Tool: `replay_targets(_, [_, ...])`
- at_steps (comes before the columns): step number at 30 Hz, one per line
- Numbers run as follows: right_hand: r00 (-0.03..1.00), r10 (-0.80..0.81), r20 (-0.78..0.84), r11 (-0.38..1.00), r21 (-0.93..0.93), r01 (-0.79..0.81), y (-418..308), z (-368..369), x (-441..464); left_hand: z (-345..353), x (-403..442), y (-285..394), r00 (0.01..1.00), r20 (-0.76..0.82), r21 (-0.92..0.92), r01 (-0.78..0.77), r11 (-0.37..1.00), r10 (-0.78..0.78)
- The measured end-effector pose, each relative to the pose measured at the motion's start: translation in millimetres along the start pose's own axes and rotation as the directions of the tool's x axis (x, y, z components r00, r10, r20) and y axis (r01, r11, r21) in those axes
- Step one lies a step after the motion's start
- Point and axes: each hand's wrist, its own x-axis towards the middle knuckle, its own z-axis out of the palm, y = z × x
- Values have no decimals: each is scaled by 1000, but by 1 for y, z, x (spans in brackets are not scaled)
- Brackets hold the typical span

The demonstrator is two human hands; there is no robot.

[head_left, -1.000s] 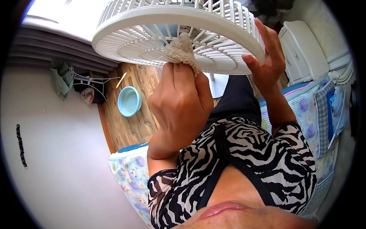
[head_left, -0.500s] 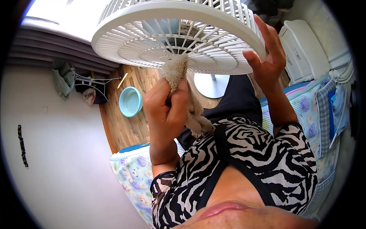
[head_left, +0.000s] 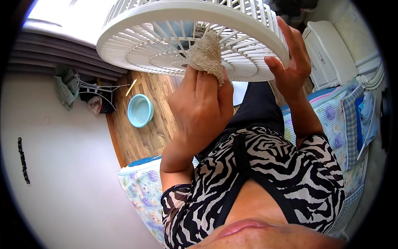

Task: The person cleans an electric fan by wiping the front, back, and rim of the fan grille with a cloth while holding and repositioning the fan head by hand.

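A white fan [head_left: 174, 15] with a round slatted grille fills the upper middle, tilted so its front faces me. My left hand [head_left: 202, 101] is closed on a beige terry cloth [head_left: 206, 54], pressed against the grille slats near the centre. At the grille's right edge, my right hand [head_left: 293, 58] holds the rim, thumb at the front and fingers along the side. Light blue blades [head_left: 173, 30] show through the slats. Part of the fan's white base [head_left: 239, 92] is visible below, the rest hidden behind my left hand and leg.
A light blue basin [head_left: 140, 111] stands on the wooden floor [head_left: 143, 145] to the left. Behind it is a white wire rack [head_left: 97, 88] with cloth and a bag. A quilted bed [head_left: 141, 182] lies beneath me; a white cabinet [head_left: 329, 54] stands at the right.
My left hand has turned and moved right, with the cloth now spread over its fingertips against the slats and slightly higher. My right hand stays on the rim.
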Motion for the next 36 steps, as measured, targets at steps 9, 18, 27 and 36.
replay_targets(9, [995, -74, -72, 997, 16, 75, -5, 6, 3, -12, -4, 11, 976, 0, -22, 216, 976, -216])
replay_targets(18, [998, -34, -53, 999, 7, 34, -3, 2, 3, -17, -22, 0, 967, 128, -156, 240, 958, -222])
replay_targets(27, [993, -113, -32, 993, -30, 112, 10, 2, 1, 12, -17, -7, 997, -67, -126, 13, 992, -21])
replay_targets(36, [989, -148, -29, 988, -34, 147, 11, 3, 3, 23, -10, -6, 991, -132, -19, -23, 1000, 20])
